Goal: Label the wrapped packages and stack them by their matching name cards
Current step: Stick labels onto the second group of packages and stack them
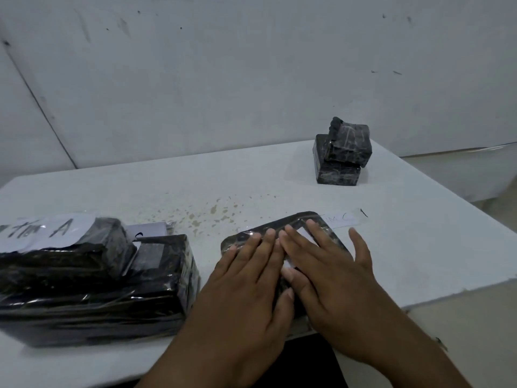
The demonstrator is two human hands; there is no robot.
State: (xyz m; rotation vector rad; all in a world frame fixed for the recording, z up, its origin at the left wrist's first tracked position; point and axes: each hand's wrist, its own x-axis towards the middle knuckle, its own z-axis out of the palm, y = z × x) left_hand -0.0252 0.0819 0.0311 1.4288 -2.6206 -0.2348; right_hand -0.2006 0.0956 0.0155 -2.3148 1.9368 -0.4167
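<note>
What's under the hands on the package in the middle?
Both hands, left and right, press flat on a white label on the black wrapped package. Most of the label is covered; any writing can't be seen.

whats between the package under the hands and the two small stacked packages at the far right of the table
In the head view, only a paper name card beside the flat package, then bare, stained table up to the small stacked packages.

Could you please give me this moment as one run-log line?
left hand: flat on package | right hand: pressing white label | name card: behind package
</note>
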